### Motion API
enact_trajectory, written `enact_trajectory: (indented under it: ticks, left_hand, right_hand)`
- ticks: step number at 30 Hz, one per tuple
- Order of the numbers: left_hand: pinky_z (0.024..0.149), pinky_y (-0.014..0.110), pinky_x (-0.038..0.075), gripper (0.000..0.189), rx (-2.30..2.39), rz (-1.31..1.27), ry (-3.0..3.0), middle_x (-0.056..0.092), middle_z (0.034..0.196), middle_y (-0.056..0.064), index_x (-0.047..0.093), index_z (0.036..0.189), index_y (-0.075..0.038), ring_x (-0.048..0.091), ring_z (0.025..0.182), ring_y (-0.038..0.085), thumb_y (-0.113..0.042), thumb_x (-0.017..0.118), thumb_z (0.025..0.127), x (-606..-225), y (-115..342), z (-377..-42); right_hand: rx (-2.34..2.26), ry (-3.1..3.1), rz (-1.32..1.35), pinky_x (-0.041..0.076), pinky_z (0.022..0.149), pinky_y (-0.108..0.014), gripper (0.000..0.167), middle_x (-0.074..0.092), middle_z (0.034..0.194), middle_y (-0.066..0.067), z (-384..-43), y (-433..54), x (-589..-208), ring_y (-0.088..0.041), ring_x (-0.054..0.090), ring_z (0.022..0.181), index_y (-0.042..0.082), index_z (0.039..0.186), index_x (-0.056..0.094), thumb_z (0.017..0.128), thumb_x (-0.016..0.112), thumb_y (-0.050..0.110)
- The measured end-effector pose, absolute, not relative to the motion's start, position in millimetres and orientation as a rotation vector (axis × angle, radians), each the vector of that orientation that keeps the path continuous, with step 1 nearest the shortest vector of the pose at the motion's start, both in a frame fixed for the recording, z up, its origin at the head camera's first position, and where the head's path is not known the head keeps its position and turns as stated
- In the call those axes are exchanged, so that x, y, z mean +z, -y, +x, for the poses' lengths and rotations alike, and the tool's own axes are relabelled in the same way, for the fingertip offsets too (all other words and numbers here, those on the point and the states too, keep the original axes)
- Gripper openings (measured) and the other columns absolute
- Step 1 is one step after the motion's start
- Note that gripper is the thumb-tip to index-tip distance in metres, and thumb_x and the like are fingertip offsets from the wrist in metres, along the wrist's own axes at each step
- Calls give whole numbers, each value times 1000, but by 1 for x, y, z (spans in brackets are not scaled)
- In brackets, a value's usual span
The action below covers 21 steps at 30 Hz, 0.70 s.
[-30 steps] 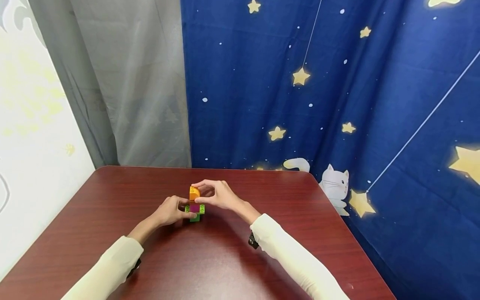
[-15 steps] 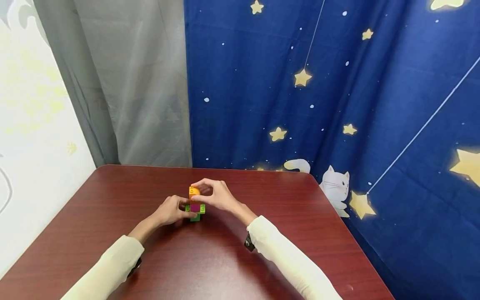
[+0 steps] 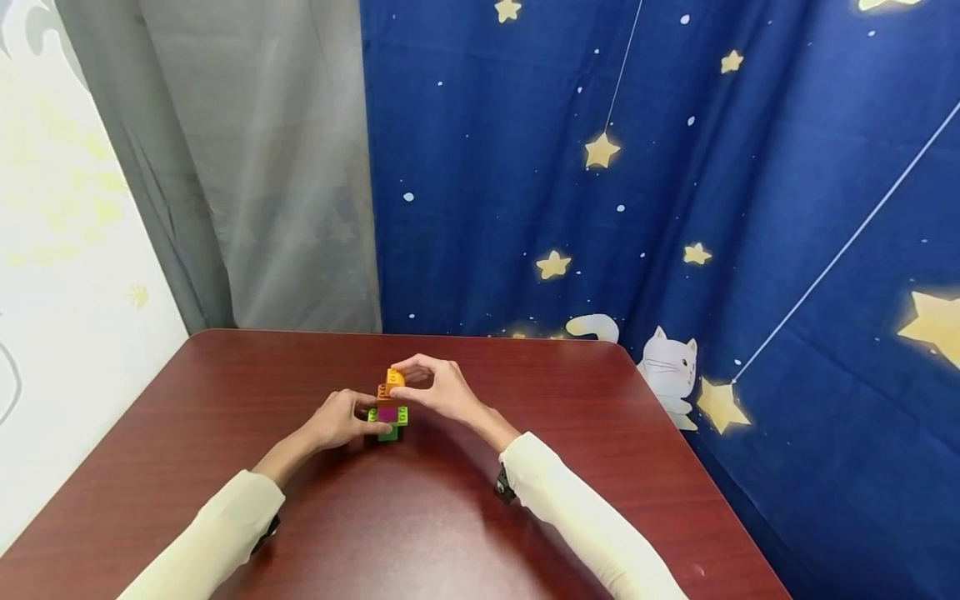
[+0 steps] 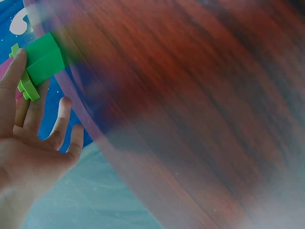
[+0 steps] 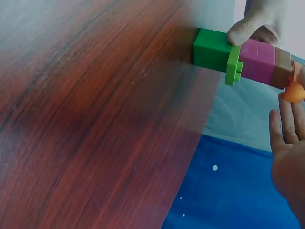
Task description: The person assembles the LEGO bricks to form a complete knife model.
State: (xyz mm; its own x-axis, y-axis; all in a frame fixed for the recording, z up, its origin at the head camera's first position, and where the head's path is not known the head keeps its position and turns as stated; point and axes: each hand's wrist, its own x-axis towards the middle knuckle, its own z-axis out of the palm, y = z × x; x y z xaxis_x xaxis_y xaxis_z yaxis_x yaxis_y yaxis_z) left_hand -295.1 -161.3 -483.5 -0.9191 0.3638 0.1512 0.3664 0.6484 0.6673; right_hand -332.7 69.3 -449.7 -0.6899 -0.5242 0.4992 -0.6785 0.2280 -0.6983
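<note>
A small toy brick tower stands upright on the table. From the bottom it has green bricks (image 5: 210, 49), a lime plate (image 5: 231, 71), magenta bricks (image 5: 257, 58) and a brown brick (image 5: 281, 68). My left hand (image 3: 339, 418) pinches the tower near the lime plate, its thumb in front; the other fingers spread loosely in the left wrist view. At the top, my right hand (image 3: 444, 392) pinches a curved orange brick (image 3: 394, 377) between thumb and fingers. That brick sits off to the right over the brown brick, whose studs show at the left.
The dark red wooden table (image 3: 585, 417) extends around both arms. Behind it hang a grey curtain (image 3: 300, 208) and a blue curtain (image 3: 487, 167) with stars. A white patterned surface (image 3: 67, 292) rises at the left.
The orange brick has shifted to the right and slightly up with my right hand, baring studs of the brown brick. My left hand keeps its hold on the tower.
</note>
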Motion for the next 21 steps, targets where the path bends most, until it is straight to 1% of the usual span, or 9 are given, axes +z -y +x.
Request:
enact_trajectory:
  ticks: [2, 4, 9, 12, 15, 18, 21]
  left_hand:
    - [85, 44, 58, 52, -1158, -638, 2847, 78, 107, 5, 76, 122, -4, 73, 94, 18, -38, 88, 84, -484, 161, -295]
    - [87, 45, 58, 50, -1162, -633, 2846, 78, 107, 5, 77, 122, -5, 73, 95, 19, -37, 88, 84, -484, 161, -295]
    - [89, 47, 57, 50, -1181, -631, 2847, 78, 109, 7, 76, 122, -5, 73, 97, 21, -36, 88, 84, -485, 159, -296]
    - [90, 48, 57, 52, -1186, -632, 2845, 78, 110, 8, 76, 123, -5, 73, 99, 21, -36, 88, 84, -485, 159, -296]
    - [91, 49, 56, 52, -1177, -622, 2842, 77, 111, 8, 76, 123, -5, 73, 100, 22, -37, 89, 83, -485, 159, -296]
    - [91, 50, 56, 52, -1168, -618, 2841, 77, 111, 9, 76, 122, -5, 73, 101, 24, -37, 89, 83, -485, 160, -297]
    - [92, 50, 56, 52, -1170, -619, 2839, 77, 112, 10, 76, 122, -4, 74, 101, 25, -37, 89, 83, -485, 161, -298]
  right_hand:
    - [1464, 2324, 1169, 59, 87, -45, 39, 77, 107, -9, -332, -66, -450, -13, 73, 93, 5, 121, 72, 85, 86, 8]
    - [1464, 2324, 1183, 59, 86, -47, 39, 77, 106, -9, -333, -64, -450, -14, 73, 93, 6, 121, 72, 86, 86, 8]
    - [1466, 2348, 1178, 59, 86, -46, 37, 78, 104, -4, -332, -64, -447, -8, 73, 92, 12, 119, 73, 85, 88, 13]
    - [1460, 2365, 1184, 59, 86, -41, 37, 78, 105, 0, -332, -66, -446, -5, 72, 92, 15, 119, 74, 85, 88, 17]
    - [1436, 2389, 1190, 59, 86, -34, 36, 78, 105, 2, -332, -65, -444, -3, 72, 92, 16, 119, 74, 86, 88, 19]
    - [1428, 2409, 1191, 58, 85, -28, 36, 78, 106, 2, -333, -64, -442, -1, 72, 91, 15, 120, 74, 86, 87, 19]
    - [1422, 2431, 1189, 57, 84, -24, 36, 78, 107, 2, -334, -61, -440, 0, 71, 91, 15, 120, 74, 86, 87, 18]
